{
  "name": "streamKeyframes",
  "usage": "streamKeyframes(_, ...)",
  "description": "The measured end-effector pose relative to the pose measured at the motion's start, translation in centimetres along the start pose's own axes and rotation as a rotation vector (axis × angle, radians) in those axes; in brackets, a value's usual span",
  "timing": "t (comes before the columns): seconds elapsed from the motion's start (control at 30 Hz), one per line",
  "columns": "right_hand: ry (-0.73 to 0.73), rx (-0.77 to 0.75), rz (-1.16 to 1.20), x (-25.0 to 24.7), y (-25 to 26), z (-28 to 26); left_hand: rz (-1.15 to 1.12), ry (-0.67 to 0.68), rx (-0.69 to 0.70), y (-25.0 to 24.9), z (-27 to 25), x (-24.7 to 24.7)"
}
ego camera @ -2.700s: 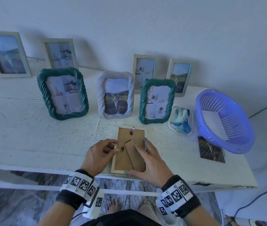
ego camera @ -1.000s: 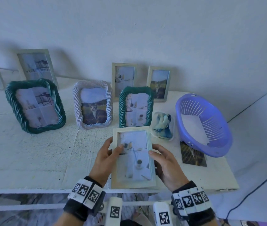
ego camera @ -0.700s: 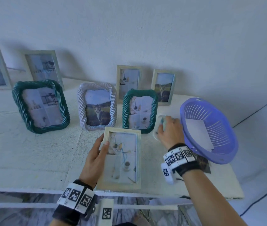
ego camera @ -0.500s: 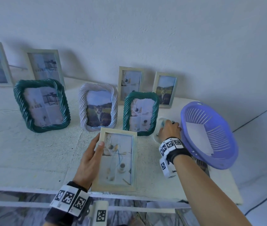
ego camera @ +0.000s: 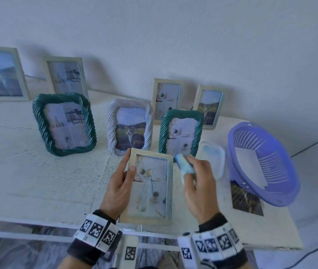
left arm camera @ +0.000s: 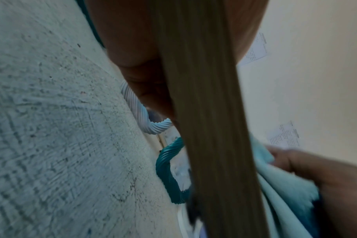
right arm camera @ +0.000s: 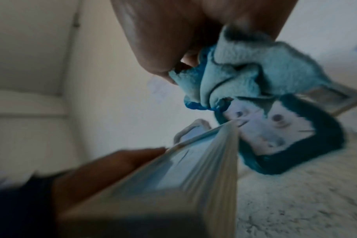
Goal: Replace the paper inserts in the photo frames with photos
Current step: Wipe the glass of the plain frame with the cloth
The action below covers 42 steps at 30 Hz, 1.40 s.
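Your left hand [ego camera: 119, 188] is still holding the wooden frame [ego camera: 150, 186] face up over the table [ego camera: 28, 171], thumb on its glass, while your right hand [ego camera: 198, 183] is bringing over the blue cloth [ego camera: 183, 167] it just took from the little tray [ego camera: 212, 158], fingers curled around it, so you are probably about to wipe the glass.
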State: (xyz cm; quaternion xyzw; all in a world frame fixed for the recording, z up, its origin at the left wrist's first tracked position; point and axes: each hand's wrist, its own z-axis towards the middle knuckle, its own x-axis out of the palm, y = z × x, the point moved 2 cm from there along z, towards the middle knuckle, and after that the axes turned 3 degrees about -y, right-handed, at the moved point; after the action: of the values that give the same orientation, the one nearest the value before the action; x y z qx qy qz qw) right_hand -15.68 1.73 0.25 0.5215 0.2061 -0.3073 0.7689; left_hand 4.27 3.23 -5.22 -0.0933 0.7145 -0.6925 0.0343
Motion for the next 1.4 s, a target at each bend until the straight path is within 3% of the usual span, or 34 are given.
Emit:
streamKeyframes(0.1, 0.141, -0.167, -0.139, 2.7, 2.8, -1.5, 0.088, -0.011, 0.097, -0.1, 0.0, -0.1)
streamKeyframes(0.2, 0.176, -0.199, -0.301, 4.5, 3.8, -1.4, 0.131, -0.017, 0.152, 0.2, 0.0, -0.4)
streamKeyframes(0.3, 0.203, -0.239, -0.266, 5.2, 4.0, -1.6, 0.169, -0.048, 0.162, 0.5, 0.4, -0.9)
streamKeyframes(0.43, 0.362, -0.475, -0.209, 4.1, 4.8, -3.1, 0.218, -0.074, 0.172, 1.3, 0.9, -1.8)
streamKeyframes(0.5, 0.355, -0.551, -0.256, 3.6, 4.6, -2.2, 0.231, -0.063, 0.195, 1.2, 0.6, -1.7)
streamKeyframes(0.63, 0.215, -0.429, -0.284, 4.1, 4.8, -0.2, 0.199, -0.076, 0.181, 1.1, 0.7, -1.6)
streamKeyframes(0.83, 0.441, -0.534, -0.216, 3.9, 5.0, -2.6, 0.206, -0.061, 0.16, 1.2, 0.5, -2.7)
streamKeyframes(0.97, 0.255, -0.46, -0.298, 3.5, 4.6, 0.4, 0.184, -0.044, 0.154, 1.4, 0.6, -2.3)
streamKeyframes(1.03, 0.236, -0.46, -0.276, 3.5, 5.6, -0.1, 0.168, -0.053, 0.151, 1.2, 0.9, -2.5)
streamKeyframes(1.2, 0.503, -0.567, -0.225, 3.2, 5.7, -3.9, 0.2, -0.097, 0.17, 0.2, 1.0, -3.1)
streamKeyframes(1.4, 0.344, -0.452, -0.355, 3.3, 4.2, -0.5, 0.208, -0.083, 0.183, -0.1, 0.8, -2.5)
